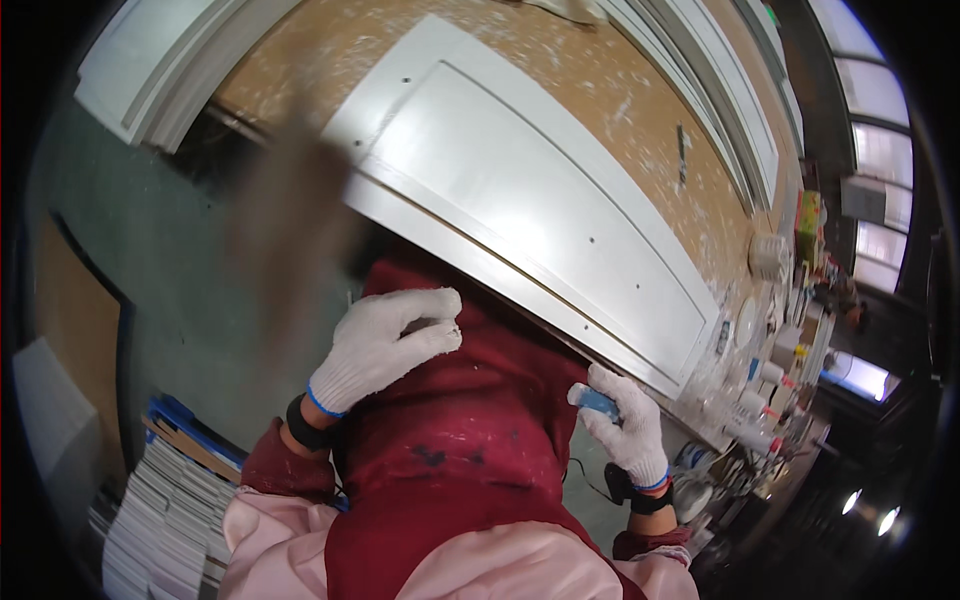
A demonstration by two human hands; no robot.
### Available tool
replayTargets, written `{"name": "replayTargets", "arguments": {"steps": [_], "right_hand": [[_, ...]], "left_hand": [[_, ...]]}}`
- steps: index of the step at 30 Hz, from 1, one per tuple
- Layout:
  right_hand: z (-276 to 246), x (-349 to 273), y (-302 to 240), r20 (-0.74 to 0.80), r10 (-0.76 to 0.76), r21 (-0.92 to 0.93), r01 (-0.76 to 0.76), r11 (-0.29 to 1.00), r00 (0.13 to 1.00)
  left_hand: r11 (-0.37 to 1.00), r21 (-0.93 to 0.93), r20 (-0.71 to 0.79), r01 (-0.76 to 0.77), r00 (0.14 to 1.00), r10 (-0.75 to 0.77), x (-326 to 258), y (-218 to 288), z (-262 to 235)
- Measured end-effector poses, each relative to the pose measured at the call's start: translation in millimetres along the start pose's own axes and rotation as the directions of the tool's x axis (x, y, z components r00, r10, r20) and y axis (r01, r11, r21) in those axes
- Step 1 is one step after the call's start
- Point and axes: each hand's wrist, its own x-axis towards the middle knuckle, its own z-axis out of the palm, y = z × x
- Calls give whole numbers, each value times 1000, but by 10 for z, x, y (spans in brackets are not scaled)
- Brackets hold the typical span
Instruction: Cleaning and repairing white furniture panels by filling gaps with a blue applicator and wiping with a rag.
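Observation:
A white panel (490, 190) with a recessed border and several small dark holes lies on the brown worktop in front of me. My left hand (385, 340), in a white knitted glove, is held over my dark red apron (450, 430), apart from the panel. Its thumb and fingers curve with a gap between them, and nothing shows there. My right hand (630, 425), gloved the same way, grips a small blue block (599, 403) just below the panel's near right corner. The glove's fingers cover part of the block.
A blurred brown shape (290, 220) crosses left of the panel. More white panels stand at the upper left (150, 70) and far right of the worktop (640, 60). A stack of white boards (165, 510) sits lower left. Containers and a roll (768, 258) crowd the right end.

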Motion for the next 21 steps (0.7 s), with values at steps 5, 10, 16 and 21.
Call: {"name": "replayTargets", "arguments": {"steps": [5, 10, 16, 21], "right_hand": [[337, -255, 164, -267, 16, 39, -6, 999, 964], [473, -322, 381, -431, -56, 45, 83, 996, 901], [534, -104, 397, -538, -143, 192, 286, 939, 831], [605, -99, 554, -522, -97, 154, 206, 966, 847]], "left_hand": [[894, 390, -47, -220, 965, 258, -97, 33, 154], [563, 724, -30, -400, 796, 605, -112, 185, 338], [308, 831, 91, -464, 659, 747, -11, 387, 558], [192, 831, 292, -522, 704, 648, 215, 559, 980]]}}
